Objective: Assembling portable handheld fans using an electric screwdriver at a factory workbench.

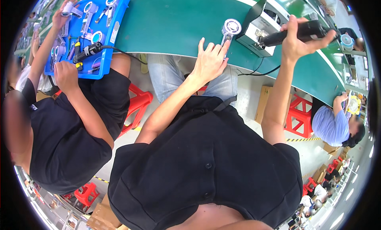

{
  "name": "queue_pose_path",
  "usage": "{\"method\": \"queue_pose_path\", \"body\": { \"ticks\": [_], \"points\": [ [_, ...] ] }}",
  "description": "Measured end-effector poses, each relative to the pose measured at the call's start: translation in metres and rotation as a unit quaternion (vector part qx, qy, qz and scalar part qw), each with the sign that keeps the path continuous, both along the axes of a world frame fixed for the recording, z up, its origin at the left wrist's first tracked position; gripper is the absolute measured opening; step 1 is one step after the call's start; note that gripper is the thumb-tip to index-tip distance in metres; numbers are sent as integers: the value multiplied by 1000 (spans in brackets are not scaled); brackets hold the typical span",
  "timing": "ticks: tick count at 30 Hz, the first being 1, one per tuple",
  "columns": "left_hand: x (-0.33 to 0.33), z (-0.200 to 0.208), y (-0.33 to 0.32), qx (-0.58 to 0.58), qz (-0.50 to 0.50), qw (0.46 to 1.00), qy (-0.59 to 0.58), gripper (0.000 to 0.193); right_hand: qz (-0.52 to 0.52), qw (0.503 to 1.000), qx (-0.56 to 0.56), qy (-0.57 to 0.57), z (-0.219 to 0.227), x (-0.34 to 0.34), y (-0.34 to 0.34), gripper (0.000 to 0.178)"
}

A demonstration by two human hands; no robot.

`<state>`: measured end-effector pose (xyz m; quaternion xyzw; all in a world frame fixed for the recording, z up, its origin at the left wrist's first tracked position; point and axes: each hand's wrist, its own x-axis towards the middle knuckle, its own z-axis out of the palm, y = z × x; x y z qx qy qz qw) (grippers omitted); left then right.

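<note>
A clear and white handheld fan (231,27) with a round head lies on the green bench in front of me. My left hand (209,60) rests over its handle, fingers on top and the thumb along the near side. In my right hand (297,43) is a black electric screwdriver (305,32), held nearly level with some fingers spread. Its tip points left, at the front of a black and white screw feeder (258,29). Whether the tip touches a screw there is too small to tell.
At left a co-worker handles parts over a blue tray (107,59) holding several similar fans, pliers and another screwdriver (88,52). A black cable (262,74) runs along the edge of the green bench (170,23). Another person sits at right near a red stool (299,115).
</note>
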<state>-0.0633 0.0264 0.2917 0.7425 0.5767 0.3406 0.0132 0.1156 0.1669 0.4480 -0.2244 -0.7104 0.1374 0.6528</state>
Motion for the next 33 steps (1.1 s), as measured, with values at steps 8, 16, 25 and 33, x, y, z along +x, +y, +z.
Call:
{"method": "queue_pose_path", "body": {
  "ticks": [8, 16, 25, 33],
  "points": [
    [1, -1, 0, -3, 4, 1000, -4, 60, 5, 999, 21, -35, 0, 4, 8, 114],
    [1, 0, 1, 4, 5, 1000, 1, 60, 46, 998, -31, -3, -1, 7, 14, 113],
    [4, -1, 2, 3, -5, 1000, 3, 62, 134, 983, -43, 115, -12, -39, -9, 116],
    [5, 0, -1, -6, 14, 1000, 1, 62, 115, 993, 28, 12, -42, -79, 5, 114]
  ]
}}
